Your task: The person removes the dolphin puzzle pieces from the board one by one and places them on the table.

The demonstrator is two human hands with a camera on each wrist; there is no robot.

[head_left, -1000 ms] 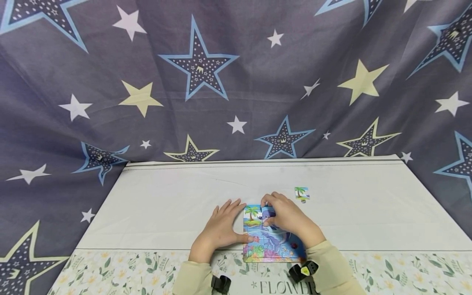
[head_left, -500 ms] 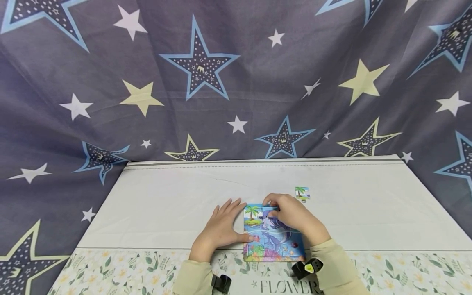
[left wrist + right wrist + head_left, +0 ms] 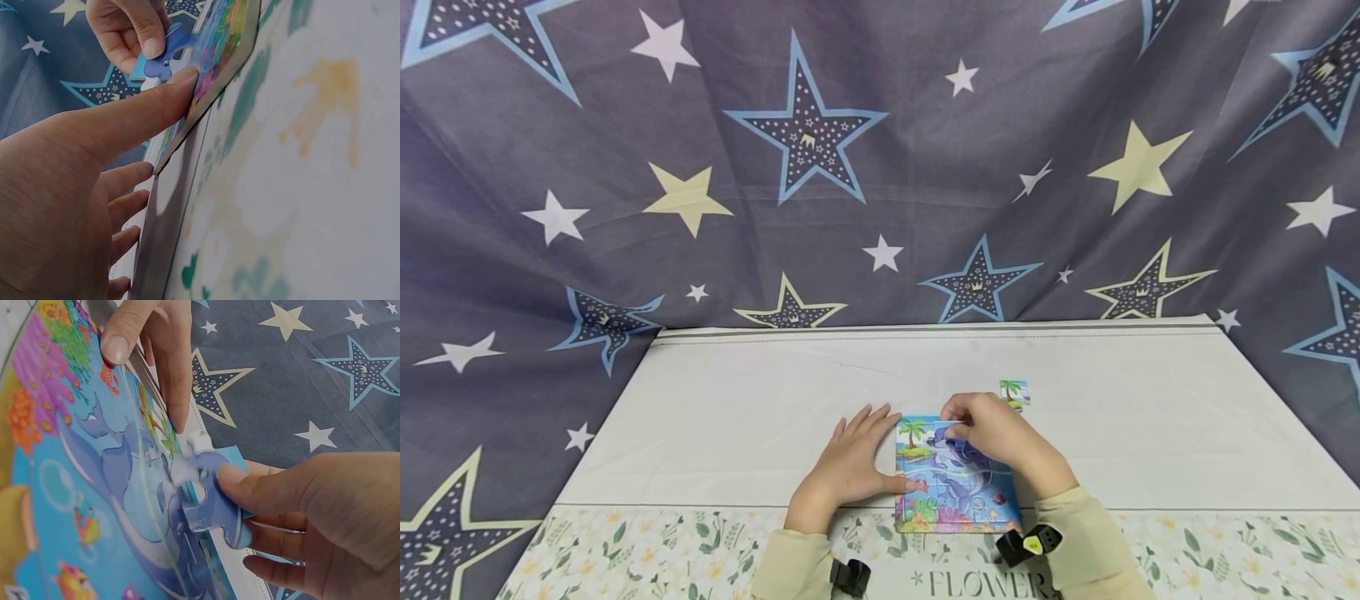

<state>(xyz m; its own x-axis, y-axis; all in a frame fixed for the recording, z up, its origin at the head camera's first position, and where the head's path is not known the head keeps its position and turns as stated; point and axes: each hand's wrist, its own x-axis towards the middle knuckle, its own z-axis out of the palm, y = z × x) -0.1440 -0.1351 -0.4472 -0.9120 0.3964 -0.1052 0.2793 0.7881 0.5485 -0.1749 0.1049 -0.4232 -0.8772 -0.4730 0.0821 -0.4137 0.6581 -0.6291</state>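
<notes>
Dark blue-grey star-printed fabric backdrop (image 3: 910,200), white-covered counter (image 3: 737,417): fitting step

Setting: backdrop rises behind the counter's far edge; cream floral-print band (image 3: 647,550) runs along the near side.

Work: a rectangular, brightly coloured sea-scene jigsaw puzzle (image 3: 958,500) lies flat between the hands, its lower part over the floral band.

Right hand (image 3: 996,429): thumb and fingers clamped on a knobbed blue-and-purple puzzle piece (image 3: 219,512), held tilted at the puzzle's upper row. Contact with neighbouring pieces: cannot tell.

Left hand (image 3: 850,471): fingers spread apart, thumb laid on the puzzle's left side, apparently as a brace.

Step (judged): lining up the held piece. Next move calls for levelling it, matching knobs to gaps, then pressing down without lifting its neighbours.

Outstanding: a loose palm-tree puzzle piece (image 3: 1012,390), green and pale blue, lies beyond the puzzle, just behind the right hand.

Edges: left side hemmed in by the left hand. Room to move: white surface extends outward past both hands and beyond the top edge; a careless right-hand withdrawal could nudge the loose piece.
</notes>
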